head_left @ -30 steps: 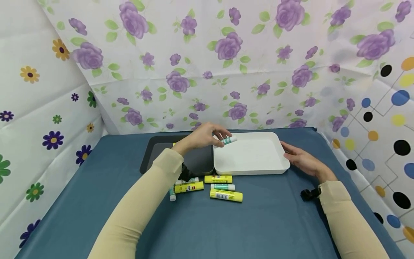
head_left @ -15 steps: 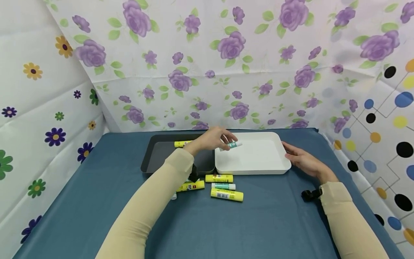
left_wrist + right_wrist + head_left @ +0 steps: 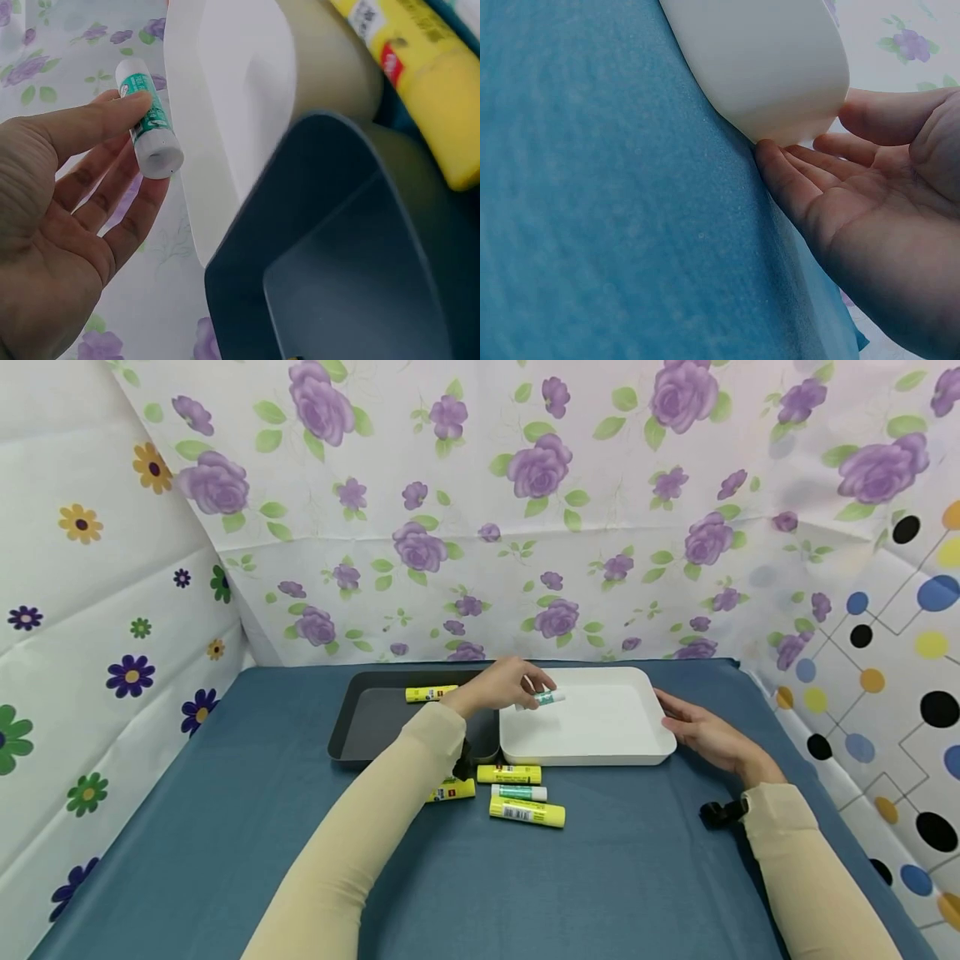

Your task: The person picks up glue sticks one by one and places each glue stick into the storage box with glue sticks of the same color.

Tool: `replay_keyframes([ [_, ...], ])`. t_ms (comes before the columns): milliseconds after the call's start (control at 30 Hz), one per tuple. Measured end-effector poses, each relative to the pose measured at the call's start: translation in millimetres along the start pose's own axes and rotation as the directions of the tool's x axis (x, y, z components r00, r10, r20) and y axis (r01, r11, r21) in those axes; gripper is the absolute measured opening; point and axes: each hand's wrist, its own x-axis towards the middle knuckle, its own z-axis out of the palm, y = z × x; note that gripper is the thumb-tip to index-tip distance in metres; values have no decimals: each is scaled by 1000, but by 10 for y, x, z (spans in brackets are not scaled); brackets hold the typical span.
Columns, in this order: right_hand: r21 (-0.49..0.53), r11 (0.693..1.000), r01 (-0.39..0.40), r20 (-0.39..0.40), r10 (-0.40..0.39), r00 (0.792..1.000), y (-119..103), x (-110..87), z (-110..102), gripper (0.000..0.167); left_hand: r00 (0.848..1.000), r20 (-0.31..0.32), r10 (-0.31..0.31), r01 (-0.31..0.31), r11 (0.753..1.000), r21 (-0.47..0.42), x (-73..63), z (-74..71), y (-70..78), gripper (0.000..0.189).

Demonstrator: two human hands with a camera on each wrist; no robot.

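My left hand [image 3: 501, 683] pinches a small white and green glue stick [image 3: 551, 697] between thumb and fingers, over the left part of the white tray [image 3: 592, 722]. In the left wrist view, the thumb lies across the label of this glue stick [image 3: 148, 105], and its flat white end faces the camera. At the white tray's right end, my right hand [image 3: 708, 732] touches the outer wall with extended fingers. The right wrist view has the thumb of this hand [image 3: 877, 195] near the rim and the other fingertips lower down at the corner.
A dark grey tray [image 3: 367, 718] adjoins the white one and holds a yellow glue stick [image 3: 429, 693]. In front lie yellow glue sticks [image 3: 527, 812] and a green and white one [image 3: 519, 792]. My left sleeve partly covers another yellow glue stick [image 3: 453, 790]. Patterned cloth [image 3: 465, 510] hangs behind.
My left hand has moved right and slightly down over the white tray with the glue stick, uncovering the yellow one in the dark tray. The right hand stays at the tray's end.
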Motion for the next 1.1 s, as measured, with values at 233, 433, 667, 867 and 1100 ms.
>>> replay_keyframes([
  [233, -10, 1000, 11, 5, -11, 1000, 2, 4, 6, 73, 1000, -19, -24, 24, 999, 35, 117, -89, 4, 34],
  [433, -2, 1000, 26, 12, -26, 1000, 8, 22, 7, 73, 997, -62, -46, 49, 998, 46, 180, -181, -52, 34],
  [667, 8, 1000, 25, 12, -25, 1000, -11, 23, 21, 75, 996, -74, -44, 50, 996, 77, 256, -160, -116, 32],
  [867, 9, 1000, 25, 7, -25, 1000, -11, 10, 13, 75, 997, -62, -43, 52, 989, 139, 385, -141, -81, 33],
  [1100, -10, 1000, 21, 8, -21, 1000, 22, -8, -8, 75, 998, -41, -55, 60, 989, 134, 504, -88, -70, 34],
])
